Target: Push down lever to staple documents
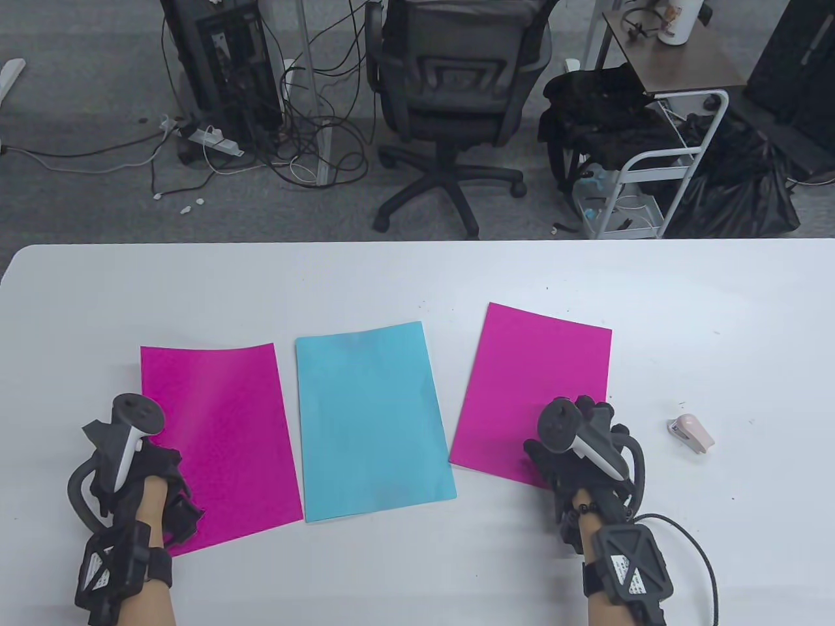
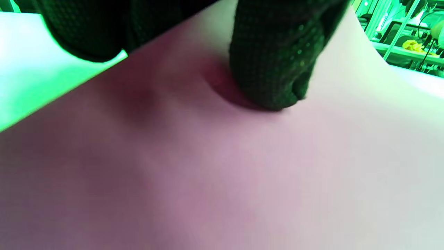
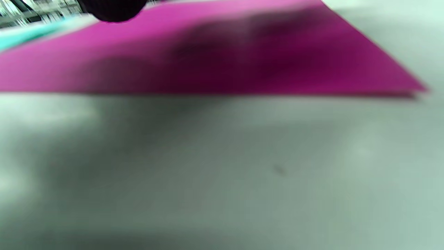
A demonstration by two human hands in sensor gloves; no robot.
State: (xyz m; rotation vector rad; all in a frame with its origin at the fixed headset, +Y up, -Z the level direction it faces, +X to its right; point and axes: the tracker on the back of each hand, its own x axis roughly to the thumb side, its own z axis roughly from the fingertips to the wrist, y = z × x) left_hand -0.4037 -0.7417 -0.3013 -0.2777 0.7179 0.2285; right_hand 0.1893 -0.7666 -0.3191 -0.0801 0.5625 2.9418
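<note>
Three sheets lie side by side on the white table: a magenta sheet on the left, a cyan sheet in the middle and a second magenta sheet on the right. A small pink stapler lies on the table right of them, untouched. My left hand rests on the left magenta sheet; in the left wrist view a gloved fingertip presses on that sheet. My right hand lies over the near right corner of the right magenta sheet, holding nothing.
The table's far edge runs across the middle of the table view. Behind it on the floor are an office chair, cables and a white cart. The stapler lies about a hand's width right of my right hand.
</note>
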